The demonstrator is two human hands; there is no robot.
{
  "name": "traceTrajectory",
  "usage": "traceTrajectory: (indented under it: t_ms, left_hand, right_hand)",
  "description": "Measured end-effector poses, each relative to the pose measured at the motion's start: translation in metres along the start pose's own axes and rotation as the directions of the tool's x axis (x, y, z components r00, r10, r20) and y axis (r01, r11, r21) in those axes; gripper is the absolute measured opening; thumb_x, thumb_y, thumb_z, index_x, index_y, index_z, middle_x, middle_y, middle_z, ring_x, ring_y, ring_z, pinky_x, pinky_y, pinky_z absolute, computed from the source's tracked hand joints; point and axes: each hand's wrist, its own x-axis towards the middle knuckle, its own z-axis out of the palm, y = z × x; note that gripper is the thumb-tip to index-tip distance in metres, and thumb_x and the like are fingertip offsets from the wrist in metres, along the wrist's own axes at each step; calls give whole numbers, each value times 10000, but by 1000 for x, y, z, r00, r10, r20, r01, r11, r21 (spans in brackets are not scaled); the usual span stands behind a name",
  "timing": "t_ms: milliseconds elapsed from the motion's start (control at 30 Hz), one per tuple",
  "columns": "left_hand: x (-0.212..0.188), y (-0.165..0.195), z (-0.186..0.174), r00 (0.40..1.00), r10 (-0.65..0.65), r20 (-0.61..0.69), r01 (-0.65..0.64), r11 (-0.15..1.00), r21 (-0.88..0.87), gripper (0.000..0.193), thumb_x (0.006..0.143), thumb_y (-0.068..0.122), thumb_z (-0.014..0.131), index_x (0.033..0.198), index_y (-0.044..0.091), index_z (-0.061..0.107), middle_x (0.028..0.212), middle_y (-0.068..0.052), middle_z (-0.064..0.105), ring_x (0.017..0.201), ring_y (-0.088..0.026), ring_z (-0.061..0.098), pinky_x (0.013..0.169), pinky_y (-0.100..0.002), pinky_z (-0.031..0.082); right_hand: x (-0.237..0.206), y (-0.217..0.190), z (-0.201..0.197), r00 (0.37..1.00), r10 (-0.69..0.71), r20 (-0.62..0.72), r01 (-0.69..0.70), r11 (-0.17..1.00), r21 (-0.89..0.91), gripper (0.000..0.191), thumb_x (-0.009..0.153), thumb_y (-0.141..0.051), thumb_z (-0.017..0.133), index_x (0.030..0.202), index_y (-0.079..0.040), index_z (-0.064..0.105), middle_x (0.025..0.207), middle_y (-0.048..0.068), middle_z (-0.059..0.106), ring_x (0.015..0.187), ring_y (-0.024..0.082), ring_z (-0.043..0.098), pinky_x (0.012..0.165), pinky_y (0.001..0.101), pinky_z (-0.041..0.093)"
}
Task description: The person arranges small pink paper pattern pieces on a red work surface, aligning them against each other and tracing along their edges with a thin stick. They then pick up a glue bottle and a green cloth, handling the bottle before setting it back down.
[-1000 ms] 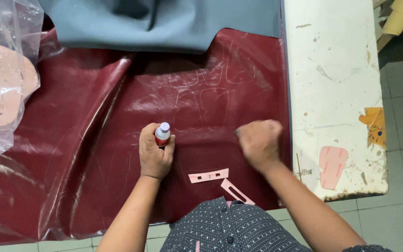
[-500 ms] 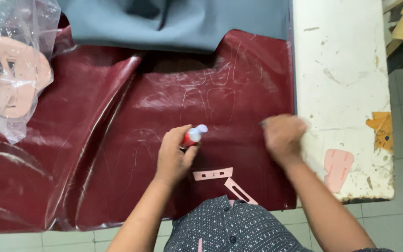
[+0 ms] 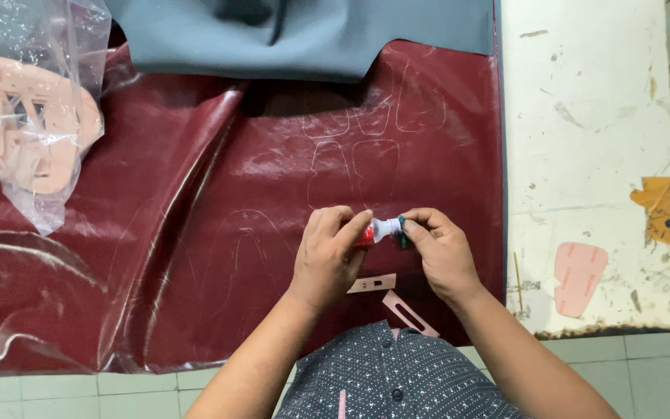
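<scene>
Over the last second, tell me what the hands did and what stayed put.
The right hand, a fist off to the side before, came in and pinched the green cap end of the small tube. The left hand kept hold of it, tipping it from upright to sideways. The two pink strips, dark red sheet and pink shape stayed.

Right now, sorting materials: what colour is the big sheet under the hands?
Dark red sheet, glossy; head view.

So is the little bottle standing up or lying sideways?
Sideways. The little bottle lies level between the left hand and right hand, above the dark red sheet.
</scene>
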Motion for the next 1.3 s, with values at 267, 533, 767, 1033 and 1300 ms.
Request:
traceTrajectory:
  t_ms: [267,533,767,1033,1300]
  left_hand:
    - [27,-13,-7,966,255,28,-256,946,199,353,877,65,691,1230,81,684,1148,-88,589,1083,-269,587,911,-398,495]
    - [38,-36,-16,945,298,133,-313,944,104,370,844,55,689,1213,58,666,1151,-102,588,1084,-282,587,918,-408,503]
    - [4,-91,-14,986,-168,-18,167,986,-15,436,819,113,752,1207,38,568,1131,-182,613,1049,-380,595,912,-455,500]
    - [-24,-165,-8,923,-272,-273,306,947,92,499,930,291,763,1262,39,487,1117,-182,618,1031,-383,619,900,-481,502]
    - [-29,-170,-2,929,-246,-275,290,948,130,524,940,325,758,1262,42,457,1092,-176,606,1006,-380,606,870,-486,497]
  right_hand:
    - [1,12,17,975,205,-79,-176,944,279,229,979,-27,580,1187,27,660,1035,89,731,903,129,687,849,290,562]
    - [5,27,33,979,131,-155,-78,948,309,208,980,-27,619,1164,43,688,1029,100,732,877,151,689,827,308,576]
    - [41,-11,15,846,-532,42,384,552,-740,44,949,-95,726,962,-56,744,960,76,712,902,203,691,835,364,548]
    - [61,-8,21,740,-570,357,427,-12,-904,23,848,-147,738,840,-146,760,801,34,649,817,249,610,807,454,383]
    - [73,-13,9,650,-625,432,475,-109,-873,48,901,-177,747,907,-130,755,895,23,676,885,224,619,926,457,365]
